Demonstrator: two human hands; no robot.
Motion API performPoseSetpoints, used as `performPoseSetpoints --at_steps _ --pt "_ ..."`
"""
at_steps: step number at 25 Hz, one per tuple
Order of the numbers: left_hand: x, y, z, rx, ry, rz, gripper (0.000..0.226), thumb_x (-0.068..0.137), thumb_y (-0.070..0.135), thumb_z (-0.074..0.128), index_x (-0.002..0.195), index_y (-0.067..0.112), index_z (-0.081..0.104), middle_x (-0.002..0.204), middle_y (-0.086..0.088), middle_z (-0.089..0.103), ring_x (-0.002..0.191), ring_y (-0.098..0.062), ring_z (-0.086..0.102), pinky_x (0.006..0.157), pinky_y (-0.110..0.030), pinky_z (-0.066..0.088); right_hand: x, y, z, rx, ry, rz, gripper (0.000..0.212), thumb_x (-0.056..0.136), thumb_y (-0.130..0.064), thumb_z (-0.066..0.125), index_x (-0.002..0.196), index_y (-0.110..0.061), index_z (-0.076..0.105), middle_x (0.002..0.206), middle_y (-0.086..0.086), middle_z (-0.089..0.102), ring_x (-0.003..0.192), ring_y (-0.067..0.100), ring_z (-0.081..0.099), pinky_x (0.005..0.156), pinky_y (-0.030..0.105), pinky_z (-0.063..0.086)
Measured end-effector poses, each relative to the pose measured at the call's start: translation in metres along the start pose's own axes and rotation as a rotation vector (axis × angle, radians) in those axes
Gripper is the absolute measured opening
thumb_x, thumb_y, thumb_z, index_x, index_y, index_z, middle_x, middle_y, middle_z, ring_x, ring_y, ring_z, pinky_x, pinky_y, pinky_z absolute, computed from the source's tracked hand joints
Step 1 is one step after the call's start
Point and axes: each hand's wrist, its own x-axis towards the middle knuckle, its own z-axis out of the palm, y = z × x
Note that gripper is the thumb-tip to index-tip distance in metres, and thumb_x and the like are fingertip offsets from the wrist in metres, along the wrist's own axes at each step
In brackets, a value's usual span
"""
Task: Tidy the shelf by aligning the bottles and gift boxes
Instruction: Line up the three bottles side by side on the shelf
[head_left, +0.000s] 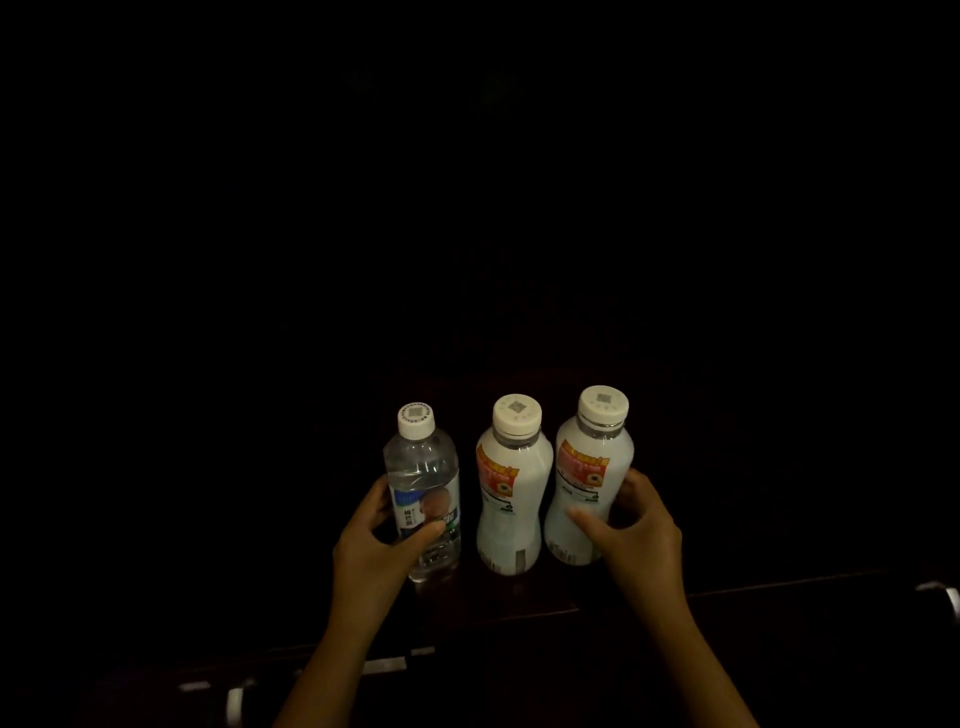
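Three bottles stand upright in a row on a dark shelf (519, 603). At the left is a clear water bottle (422, 467) with a white cap and a blue-and-white label; my left hand (382, 535) is wrapped around its lower half. In the middle stands a white milky bottle (511, 488) with an orange-red label, untouched. The right one is a matching white bottle (592, 467), and my right hand (636, 525) grips its lower part, thumb in front. No gift boxes are visible in the dark.
The scene is very dark; the back of the shelf is not visible. The shelf's front edge runs below the bottles. Shiny metal parts glint at the lower left (236, 701) and far right (943, 597).
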Motion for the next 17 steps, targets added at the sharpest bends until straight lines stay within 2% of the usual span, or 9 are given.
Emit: performPoseSetpoints --at_steps 3,6,10,14,17 --pt "-0.001 0.0 -0.003 0.0 -0.02 0.002 0.069 0.067 0.009 0.079 0.127 0.028 0.05 0.112 0.012 0.062 0.103 -0.002 0.056 0.077 -0.013 0.045 0.0 0.002 -0.001 0.004 -0.021 -0.016 0.062 0.064 -0.017 0.078 0.118 -0.024 0.048 0.114 -0.004 0.058 0.103 0.009 0.051 0.08 0.021 0.045" --pt "-0.003 0.001 -0.005 -0.013 -0.057 0.005 0.066 0.068 0.01 0.079 0.126 0.027 0.052 0.114 0.012 0.063 0.104 -0.001 0.058 0.072 -0.011 0.049 0.001 0.004 0.001 0.015 -0.028 -0.007 0.062 0.065 -0.018 0.077 0.118 -0.026 0.046 0.114 -0.005 0.057 0.1 0.006 0.05 0.073 0.013 0.04" --pt "-0.004 0.004 -0.005 -0.034 -0.085 0.008 0.06 0.07 0.009 0.077 0.117 0.037 0.054 0.109 0.016 0.064 0.099 0.008 0.06 0.068 -0.005 0.048 0.0 0.008 0.003 0.018 -0.032 -0.014 0.064 0.067 -0.016 0.076 0.122 -0.021 0.045 0.121 0.004 0.058 0.106 0.014 0.054 0.083 0.026 0.046" --pt "-0.011 0.005 0.001 -0.038 -0.044 0.011 0.063 0.07 0.007 0.076 0.122 0.032 0.051 0.107 0.022 0.06 0.095 0.017 0.057 0.067 -0.001 0.045 -0.001 0.009 0.004 0.055 -0.035 -0.021 0.064 0.068 -0.015 0.075 0.123 -0.021 0.043 0.124 0.006 0.055 0.112 0.017 0.051 0.091 0.036 0.046" --pt "-0.011 0.006 0.001 -0.017 -0.038 0.01 0.064 0.071 0.006 0.076 0.124 0.029 0.05 0.106 0.022 0.059 0.094 0.018 0.056 0.069 0.0 0.045 -0.001 0.012 0.005 0.11 -0.045 -0.028 0.062 0.069 -0.018 0.074 0.122 -0.026 0.043 0.123 0.0 0.054 0.111 0.014 0.05 0.089 0.031 0.044"
